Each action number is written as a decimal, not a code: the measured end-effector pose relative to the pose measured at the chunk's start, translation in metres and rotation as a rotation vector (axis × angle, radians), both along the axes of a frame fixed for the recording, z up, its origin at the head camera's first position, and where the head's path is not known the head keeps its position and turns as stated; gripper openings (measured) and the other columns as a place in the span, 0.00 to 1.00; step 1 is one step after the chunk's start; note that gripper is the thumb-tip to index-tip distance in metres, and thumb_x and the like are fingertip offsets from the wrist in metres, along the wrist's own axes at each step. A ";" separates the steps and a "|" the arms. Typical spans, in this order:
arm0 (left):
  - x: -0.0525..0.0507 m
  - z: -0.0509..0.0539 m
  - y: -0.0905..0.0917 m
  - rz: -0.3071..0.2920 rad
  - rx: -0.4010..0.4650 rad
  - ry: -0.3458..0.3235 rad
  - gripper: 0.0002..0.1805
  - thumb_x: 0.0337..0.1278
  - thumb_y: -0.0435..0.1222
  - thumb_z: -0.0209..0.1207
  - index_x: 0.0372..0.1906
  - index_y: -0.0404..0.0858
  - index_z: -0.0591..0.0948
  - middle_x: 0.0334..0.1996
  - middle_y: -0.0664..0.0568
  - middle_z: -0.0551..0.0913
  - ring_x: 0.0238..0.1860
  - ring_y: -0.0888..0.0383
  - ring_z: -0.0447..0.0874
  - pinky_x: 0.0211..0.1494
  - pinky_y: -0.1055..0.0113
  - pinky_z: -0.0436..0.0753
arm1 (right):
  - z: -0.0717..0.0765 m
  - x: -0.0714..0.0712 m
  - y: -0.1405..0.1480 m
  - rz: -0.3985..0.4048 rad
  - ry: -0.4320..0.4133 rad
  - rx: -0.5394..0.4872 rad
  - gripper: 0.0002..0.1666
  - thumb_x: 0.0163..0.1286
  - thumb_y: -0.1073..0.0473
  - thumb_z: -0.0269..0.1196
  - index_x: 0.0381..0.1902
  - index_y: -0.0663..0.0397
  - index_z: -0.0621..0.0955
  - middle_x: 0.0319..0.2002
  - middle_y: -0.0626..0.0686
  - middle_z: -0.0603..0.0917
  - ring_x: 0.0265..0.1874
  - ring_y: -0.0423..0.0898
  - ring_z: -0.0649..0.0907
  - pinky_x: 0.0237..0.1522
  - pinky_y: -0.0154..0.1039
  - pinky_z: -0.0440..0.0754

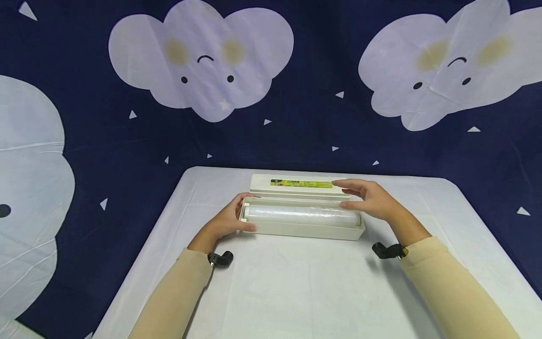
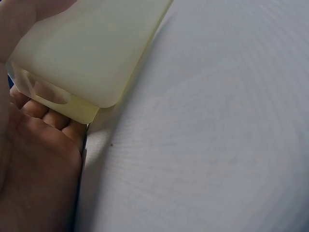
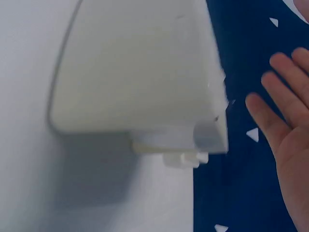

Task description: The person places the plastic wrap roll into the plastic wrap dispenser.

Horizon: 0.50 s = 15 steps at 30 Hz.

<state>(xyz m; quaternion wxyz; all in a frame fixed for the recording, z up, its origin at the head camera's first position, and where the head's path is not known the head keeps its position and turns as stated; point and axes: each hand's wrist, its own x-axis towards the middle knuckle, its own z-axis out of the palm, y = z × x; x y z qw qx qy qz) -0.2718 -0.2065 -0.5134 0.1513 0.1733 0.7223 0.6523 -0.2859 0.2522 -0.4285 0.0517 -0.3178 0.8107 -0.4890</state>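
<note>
A long white dispenser box (image 1: pixel 305 231) lies uncovered on the table, with a roll of clear cling film (image 1: pixel 302 215) inside. My left hand (image 1: pixel 228 219) grips its left end, thumb on the front wall and fingers at the back. In the left wrist view the fingers (image 2: pixel 53 118) curl behind the box's end (image 2: pixel 91 53). Behind the box is its white lid (image 1: pixel 260 182), bearing a yellow-green label. By the right end my right hand (image 1: pixel 372 200) hovers with fingers extended. In the right wrist view that hand (image 3: pixel 297 145) stands apart from the box (image 3: pixel 135 67), holding nothing.
A white cloth covers the table (image 1: pixel 296 292), which has rounded far corners. Beyond its back edge hangs or lies dark blue fabric (image 1: pixel 317 141) printed with clouds and small triangles. Black wrist devices (image 1: pixel 387 251) sit at both cuffs.
</note>
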 end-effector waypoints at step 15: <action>0.001 0.000 0.001 0.001 -0.017 0.001 0.59 0.40 0.22 0.81 0.78 0.42 0.60 0.67 0.39 0.73 0.62 0.44 0.76 0.63 0.56 0.79 | -0.048 0.027 0.023 -0.211 -0.124 -0.003 0.54 0.62 0.59 0.80 0.81 0.59 0.65 0.78 0.61 0.66 0.77 0.63 0.63 0.76 0.53 0.59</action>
